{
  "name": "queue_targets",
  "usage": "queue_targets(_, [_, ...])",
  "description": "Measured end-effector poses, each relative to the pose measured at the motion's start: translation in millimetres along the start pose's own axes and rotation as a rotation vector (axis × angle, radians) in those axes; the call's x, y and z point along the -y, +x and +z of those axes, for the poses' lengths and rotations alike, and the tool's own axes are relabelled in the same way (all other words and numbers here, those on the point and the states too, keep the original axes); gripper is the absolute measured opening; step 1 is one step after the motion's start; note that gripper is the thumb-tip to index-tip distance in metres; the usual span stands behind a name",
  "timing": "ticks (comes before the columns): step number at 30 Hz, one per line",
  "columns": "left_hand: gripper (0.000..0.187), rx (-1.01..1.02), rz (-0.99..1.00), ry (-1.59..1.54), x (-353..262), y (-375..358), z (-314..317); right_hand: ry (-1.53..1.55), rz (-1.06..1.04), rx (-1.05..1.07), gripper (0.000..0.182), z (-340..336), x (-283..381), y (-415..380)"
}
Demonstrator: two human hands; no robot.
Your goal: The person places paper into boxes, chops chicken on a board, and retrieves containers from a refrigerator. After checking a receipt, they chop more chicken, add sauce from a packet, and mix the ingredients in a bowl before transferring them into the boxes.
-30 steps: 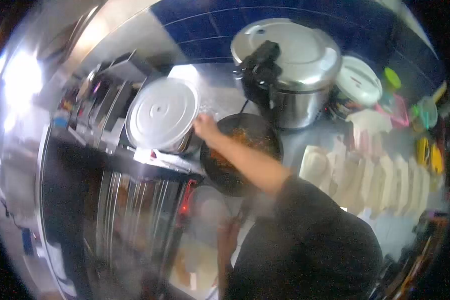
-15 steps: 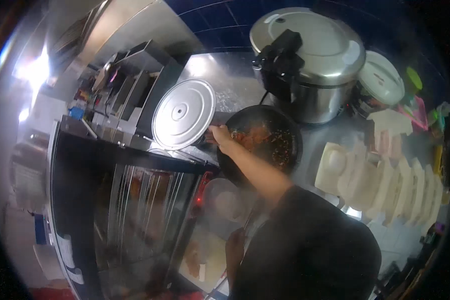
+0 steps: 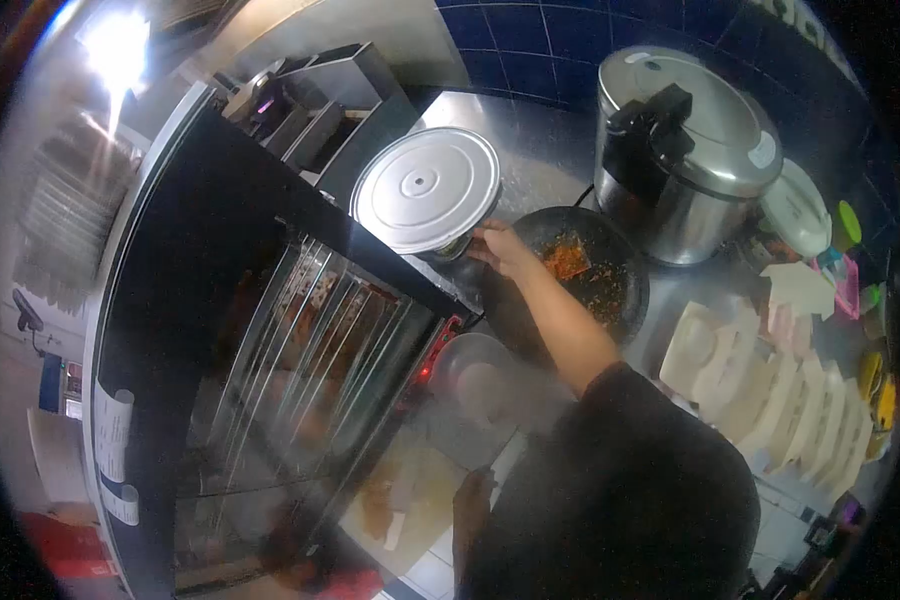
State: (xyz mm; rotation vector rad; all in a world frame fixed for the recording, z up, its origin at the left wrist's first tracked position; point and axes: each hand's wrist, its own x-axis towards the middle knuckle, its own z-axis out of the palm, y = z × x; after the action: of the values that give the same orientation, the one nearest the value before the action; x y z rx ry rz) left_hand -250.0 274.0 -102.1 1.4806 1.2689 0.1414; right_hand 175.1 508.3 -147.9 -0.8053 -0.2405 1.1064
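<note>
My right hand (image 3: 498, 248) reaches across a dark wok (image 3: 625, 300), fingers curled beside the rim of a round pot with a flat metal lid (image 3: 425, 190). What those fingers grip is hidden. Orange-red chopped food (image 3: 567, 262) lies in the wok, with darker bits scattered around its right side. My left hand (image 3: 473, 503) is low down beside my dark shirt, in shadow. Its fingers cannot be made out. A pale, hazy bowl (image 3: 470, 365) sits between the wok and a cutting board (image 3: 425, 490), which carries a brownish piece of food.
A large metal cooker (image 3: 670, 200) stands behind the wok. To the right are stacked pale takeaway boxes (image 3: 770, 380) and a white-lidded tub (image 3: 795, 205). A glass-fronted display cabinet (image 3: 300, 370) with wire racks fills the left. Steam blurs the middle.
The view has shifted, so most things sit further right. My right hand stays beside the lidded pot. The orange food in the wok now looks more bunched together.
</note>
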Motion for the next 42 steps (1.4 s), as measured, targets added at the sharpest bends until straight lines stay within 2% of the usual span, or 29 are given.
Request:
queue_targets(1, [0.039,0.0,-0.003,-0.01,7.1,1.5,-0.5,-0.009,0.005,0.001,0.022,9.7,7.5,-10.2])
queue_targets(3, [0.041,0.026,0.023,-0.012,22.0,9.6,1.0,-0.16,0.001,-0.182,0.022,30.5,26.2,-23.6])
queue_targets(6, [0.039,0.067,-0.028,0.086,-16.6,8.5,2.6,-0.21,-0.067,-0.212,0.022,28.6,38.5,-12.8])
queue_targets(9, [0.042,0.045,-0.137,0.081,-56.4,13.9,12.4,-0.185,-0.041,-0.194,0.023,29.2,76.7,-0.9])
queue_targets(12, [0.044,0.106,-0.108,0.088,-75.4,26.5,20.3,-0.185,-0.088,-0.189,0.021,34.2,126.0,17.2])
queue_targets(16, [0.045,0.136,-0.182,-0.012,-86.1,42.2,31.6,-0.153,-0.181,-0.124,0.018,-32.3,149.4,98.0])
queue_targets(18, [0.045,0.1,-0.183,-0.001,-106.9,42.7,34.6,-0.172,-0.211,-0.12,0.044,-64.7,154.4,128.8])
queue_targets(19, [0.045,0.089,-0.189,-0.004,-94.4,47.0,37.5,-0.169,-0.202,-0.111,0.044,-72.9,155.1,136.1])
queue_targets(21, [0.046,0.059,-0.165,0.145,-56.2,53.4,43.2,-0.201,-0.238,-0.279,0.02,-87.4,150.9,146.6])
queue_targets(22, [0.046,0.047,-0.173,0.145,-71.5,54.2,41.9,-0.196,-0.228,-0.27,0.02,-92.4,149.5,148.2])
queue_targets(24, [0.046,0.058,-0.294,-0.082,-107.3,48.9,40.2,-0.206,-0.169,-0.299,0.03,-104.8,148.0,149.5])
queue_targets(26, [0.046,0.055,-0.347,-0.067,-142.3,52.1,40.8,-0.159,-0.163,-0.283,0.029,-134.2,131.5,166.8])
queue_targets(28, [0.045,0.057,-0.402,-0.055,-144.4,56.0,45.5,-0.088,-0.156,-0.235,0.03,-144.3,119.8,171.8])
queue_targets(29, [0.042,0.054,-0.224,-0.036,-131.6,57.1,49.5,-0.092,-0.145,-0.234,0.03,-148.7,117.9,177.2])
queue_targets(30, [0.038,0.053,-0.049,-0.017,-124.6,55.0,52.9,-0.147,-0.141,-0.224,0.03,-162.4,114.5,185.9])
queue_targets(32, [0.042,0.05,-0.124,-0.028,-135.3,60.4,52.9,-0.202,-0.138,-0.207,0.03,-168.0,115.4,198.2])
queue_targets(34, [0.045,0.05,-0.195,-0.045,-132.7,63.0,55.8,-0.463,0.066,-0.483,0.03,-157.2,122.0,196.3])
queue_targets(35, [0.041,0.065,-0.271,-0.028,-119.7,67.8,57.5,-0.466,0.066,-0.481,0.03,-152.9,128.3,193.3])
queue_targets(36, [0.037,0.08,-0.345,-0.009,-109.2,70.4,58.5,-0.727,0.148,-0.487,0.03,-137.8,141.4,182.8])
queue_targets(37, [0.037,0.077,-0.342,-0.011,-102.1,69.2,59.4,-0.987,0.228,-0.486,0.031,-126.8,149.1,175.6])
queue_targets(38, [0.041,0.069,-0.284,0.007,-95.9,68.0,59.8,-0.988,0.221,-0.48,0.031,-125.5,150.7,176.1])
queue_targets(40, [0.045,0.05,-0.22,0.018,-93.2,70.0,60.0,-1.228,0.097,-0.437,0.024,-128.8,153.3,181.9])
queue_targets(42, [0.046,0.082,-0.208,0.123,-93.3,70.2,59.5,-1.267,0.166,-0.396,0.027,-134.4,145.3,182.5])
